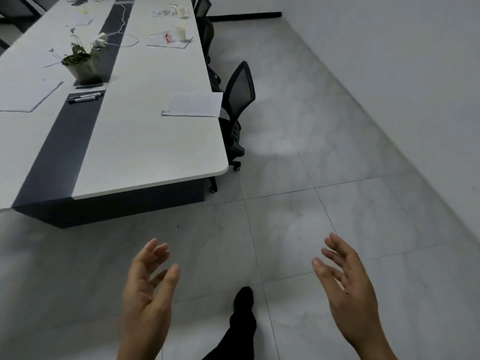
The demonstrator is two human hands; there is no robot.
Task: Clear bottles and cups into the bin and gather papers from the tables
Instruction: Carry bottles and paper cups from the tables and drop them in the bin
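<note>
Hovering over the grey tiled floor [311,216] in the lower part of the frame, the person's left hand [148,289] and right hand [345,284] are both spread wide. Their fingers are loosely fanned and their palms turned toward each other, neither one gripping anything. Between and below them, at the bottom centre, a black shoe [244,298] and a dark trouser leg stand on the tiles.

Above the hands, filling the left half of the frame, runs a long white surface [145,152] with a dark strip down its middle. Nearest the hands, at the surface's right edge, lies a sheet of printed paper [193,104], just beside a black mesh chair [240,92] tucked against that edge. To the left, on the dark strip, lie several marker pens [84,97], and just beyond them stands a potted plant [80,66]. Another sheet [26,96] lies flat at the far left.

Farther up the frame, a white cup [181,33] stands upright on loose papers [166,41], with something small and red beside it. A second cup [182,12] stands near the top edge among more litter, too blurred to make out. A white charger [100,38], its cable looped across the surface, lies up-frame of the plant. A pale wall [389,61] fills the upper right.
</note>
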